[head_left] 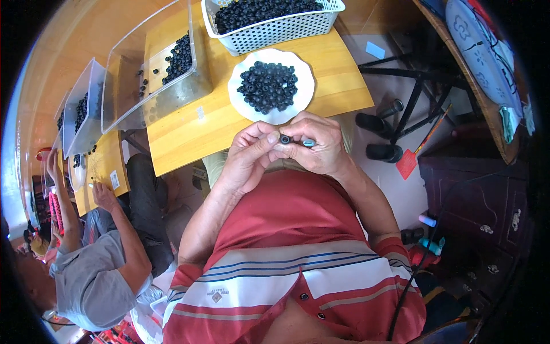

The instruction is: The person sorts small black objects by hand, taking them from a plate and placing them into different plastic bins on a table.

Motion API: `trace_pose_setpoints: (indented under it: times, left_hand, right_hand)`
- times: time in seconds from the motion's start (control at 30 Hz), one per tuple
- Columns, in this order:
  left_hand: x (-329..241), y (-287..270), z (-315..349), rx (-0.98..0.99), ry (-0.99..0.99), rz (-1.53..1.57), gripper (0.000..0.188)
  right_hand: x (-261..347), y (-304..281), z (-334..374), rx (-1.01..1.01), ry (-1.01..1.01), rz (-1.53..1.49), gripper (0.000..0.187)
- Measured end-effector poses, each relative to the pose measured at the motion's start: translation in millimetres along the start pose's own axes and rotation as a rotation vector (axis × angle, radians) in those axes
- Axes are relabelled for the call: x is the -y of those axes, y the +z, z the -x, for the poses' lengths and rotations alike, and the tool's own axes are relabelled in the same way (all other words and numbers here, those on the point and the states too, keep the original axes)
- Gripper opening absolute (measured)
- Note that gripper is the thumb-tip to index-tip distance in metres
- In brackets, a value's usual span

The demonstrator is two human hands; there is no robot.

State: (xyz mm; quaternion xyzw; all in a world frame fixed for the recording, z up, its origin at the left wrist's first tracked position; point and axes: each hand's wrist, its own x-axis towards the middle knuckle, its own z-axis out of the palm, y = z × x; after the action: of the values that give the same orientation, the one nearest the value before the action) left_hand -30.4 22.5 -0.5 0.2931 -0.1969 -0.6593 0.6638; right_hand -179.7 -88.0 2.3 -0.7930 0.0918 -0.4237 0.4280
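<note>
At the near edge of the yellow wooden table (341, 77) stands a white round scalloped plate (306, 86), dark round berries (266, 86) on it. Directly behind the plate, a white rectangular perforated plastic basket (281, 39) holds more berries. At the table's left edge stands a clear rectangular plastic box (196, 85), berries inside. Left hand (249, 155) and right hand (318, 140) are before the near edge.

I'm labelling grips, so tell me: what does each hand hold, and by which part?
Left hand: a black bead, by its side. Right hand: a small tool, near its teal end.
</note>
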Motion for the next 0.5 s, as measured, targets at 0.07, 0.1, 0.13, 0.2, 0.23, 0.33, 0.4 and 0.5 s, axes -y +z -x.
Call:
trace_pose_setpoints:
  times: [0.07, 0.1, 0.13, 0.2, 0.23, 0.33, 0.4, 0.5]
  left_hand:
    - [0.9, -1.7, 1.4, -0.002, 0.005, -0.011, 0.011]
    - [0.9, -1.7, 2.0, -0.002, 0.008, -0.011, 0.011]
    - [1.0, -1.5, 2.6, -0.002, 0.011, -0.014, 0.011]
    - [1.5, -2.6, 3.7, -0.002, 0.016, -0.015, 0.012]
    - [1.9, -3.9, 4.1, 0.009, 0.019, -0.01, 0.012]
    - [1.0, -1.7, 6.2, 0.026, 0.031, 0.0, 0.012]
    - [0.4, -1.0, 7.6, 0.035, 0.041, 0.005, 0.013]
    - [0.4, -4.2, 10.2, 0.061, 0.058, 0.007, 0.013]
  right_hand:
    - [1.2, 1.2, 0.2, -0.003, -0.003, 0.001, 0.025]
    - [1.7, 1.9, 0.0, -0.008, -0.005, 0.0, 0.025]
    - [2.4, 2.5, -0.4, -0.006, -0.007, 0.0, 0.025]
    - [3.6, 3.7, -0.6, -0.017, -0.014, -0.011, 0.024]
    - [4.3, 4.1, -0.4, -0.014, -0.015, -0.009, 0.024]
    - [6.7, 4.5, -0.5, -0.005, -0.005, -0.003, 0.024]
    - [8.9, 5.1, -1.7, -0.007, -0.019, -0.008, 0.025]
    - [10.0, 8.1, -1.8, -0.018, -0.023, -0.022, 0.026]
